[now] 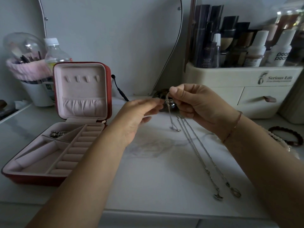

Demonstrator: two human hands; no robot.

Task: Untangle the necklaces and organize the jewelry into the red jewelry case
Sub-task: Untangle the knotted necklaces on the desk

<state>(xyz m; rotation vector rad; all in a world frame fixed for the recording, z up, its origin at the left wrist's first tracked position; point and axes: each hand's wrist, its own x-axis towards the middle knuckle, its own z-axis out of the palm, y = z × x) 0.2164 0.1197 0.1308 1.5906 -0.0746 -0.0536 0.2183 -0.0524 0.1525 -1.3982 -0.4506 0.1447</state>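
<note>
Head view: the right hand (202,109) pinches a thin silver chain necklace (171,119) between thumb and forefinger, held above the white desk (156,178) at centre far. The chain hangs down to a small pendant that just reaches the desk. The left hand (136,119) reaches in from the left, its fingers (157,102) nearly straight and meeting the twisted upper part of the chain; whether they pinch it I cannot tell. Two long silver pendant necklaces (197,145) lie side by side to the right, running nearward. The open red jewelry case with pink lining (32,178) sits at left. The chain looks light, limp and prone to kinking; best taken close beside the twist and teased gently, not pulled.
</note>
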